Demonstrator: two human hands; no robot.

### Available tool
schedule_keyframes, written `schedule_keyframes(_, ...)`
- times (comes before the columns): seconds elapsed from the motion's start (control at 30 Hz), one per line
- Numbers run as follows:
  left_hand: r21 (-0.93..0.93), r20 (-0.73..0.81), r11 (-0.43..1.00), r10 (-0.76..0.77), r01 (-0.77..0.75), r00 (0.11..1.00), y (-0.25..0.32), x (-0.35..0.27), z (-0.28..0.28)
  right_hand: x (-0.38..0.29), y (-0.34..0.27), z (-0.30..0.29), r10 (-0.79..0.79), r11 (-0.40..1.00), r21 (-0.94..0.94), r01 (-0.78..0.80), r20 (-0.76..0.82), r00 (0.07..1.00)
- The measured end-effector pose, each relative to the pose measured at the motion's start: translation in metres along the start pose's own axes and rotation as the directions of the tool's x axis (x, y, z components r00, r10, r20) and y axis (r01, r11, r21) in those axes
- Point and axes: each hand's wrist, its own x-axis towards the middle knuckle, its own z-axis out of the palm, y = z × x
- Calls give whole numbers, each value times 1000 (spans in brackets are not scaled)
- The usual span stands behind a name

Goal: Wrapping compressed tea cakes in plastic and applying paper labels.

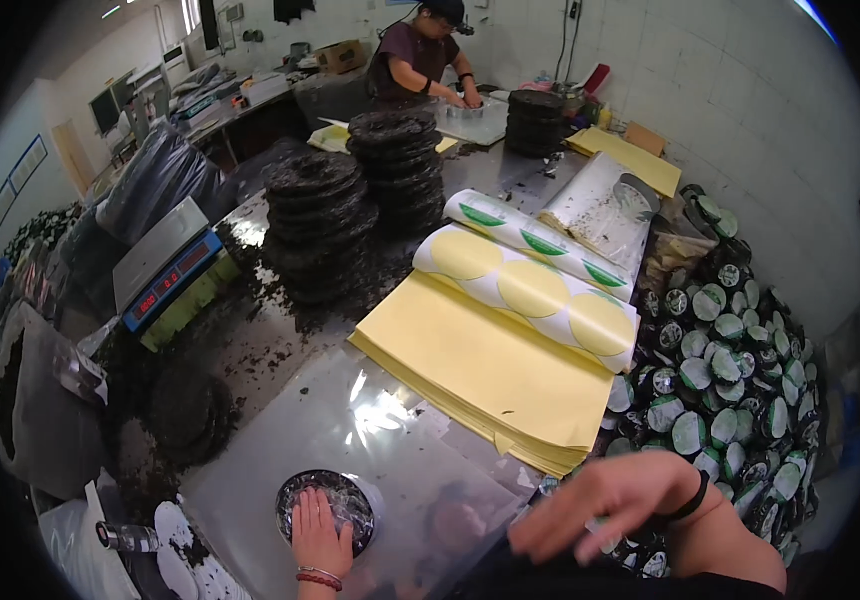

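Note:
My left hand point(315, 529) lies flat, palm down, on a dark disc wrapped in clear film point(347, 506). The disc sits inside a round metal ring mould point(375, 517) on a shiny translucent sheet point(265, 465) at the front of the table. To the right, my right hand point(587, 510) is in the air, blurred, with the thumb apart from the fingers and nothing visible in it. Beyond it lies a stack of yellow paper sheets point(475, 360), topped by curled sheets of round yellow labels point(531, 281).
Tall stacks of dark round cakes point(317, 225) stand on the metal table. A blue digital scale point(167, 277) and a clear bottle point(127, 537) are at left. Many wrapped round packs point(707, 435) are piled at right. A co-worker point(422, 60) works at the far end.

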Motion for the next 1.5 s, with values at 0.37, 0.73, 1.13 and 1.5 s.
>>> schedule_keyframes(0.37,111,144,992,-83,67,986,9,15,-1,-127,235,-56,282,841,-318,-437,-431,857)
schedule_keyframes(0.73,155,50,988,-16,8,999,-5,12,21,-97,263,-86,-352,495,-771,-400,-599,719)
schedule_keyframes(1.13,-1,-128,997,-75,75,989,25,11,-13,-88,255,-99,-158,549,-682,-483,-652,741)
schedule_keyframes(1.5,-149,-183,984,-124,97,975,30,17,-17,-57,138,-148,334,910,409,65,-818,468)
